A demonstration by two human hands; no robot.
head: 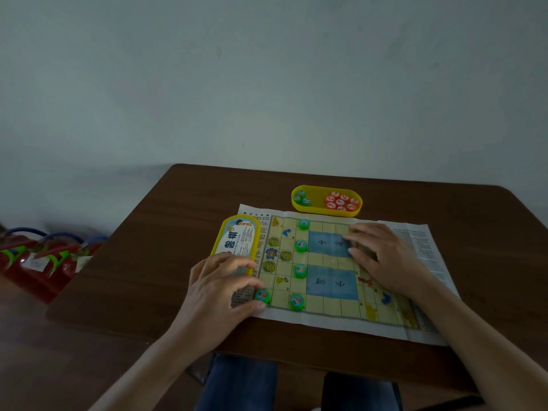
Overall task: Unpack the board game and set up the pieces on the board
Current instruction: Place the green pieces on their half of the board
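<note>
My L hand (222, 286) pinches a green piece (262, 295) on the board (329, 264)'s near-left corner sq, so I seat it centred, no sliding, while my R hand (382, 256) lies flat pinning the paper; lid (237, 238) overlaps the board's left edge, far tray (326, 213) holds three green pcs (301, 197) left, red pcs (341, 201) right.

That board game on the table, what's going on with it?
A person is setting it up. The paper board lies flat on the brown table, with five green pieces already on it. The left hand seems to pinch the corner green piece, while the right hand rests flat on the board. The yellow tray behind holds the red pieces and three more green ones. The yellow lid lies at the board's left edge.
</note>
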